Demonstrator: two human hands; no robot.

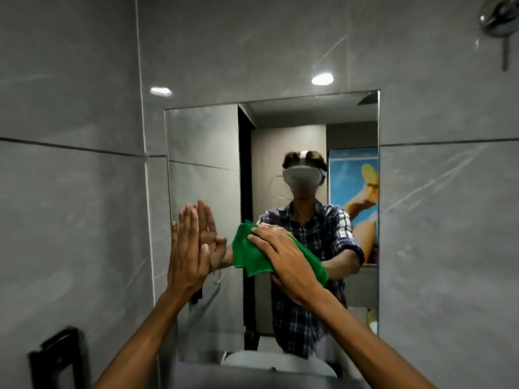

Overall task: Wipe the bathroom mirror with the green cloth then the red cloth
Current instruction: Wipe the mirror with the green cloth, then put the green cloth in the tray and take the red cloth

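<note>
A frameless rectangular mirror hangs on the grey tiled wall. My right hand presses a crumpled green cloth flat against the glass near its middle, fingers spread over the cloth. My left hand rests flat on the mirror's left edge, fingers straight and together, holding nothing. The mirror reflects a person in a checked shirt with a headset. No red cloth is in view.
Grey tiles surround the mirror. A black holder is fixed to the wall at lower left. A chrome shower fitting sits at the top right. A white basin rim shows below the mirror.
</note>
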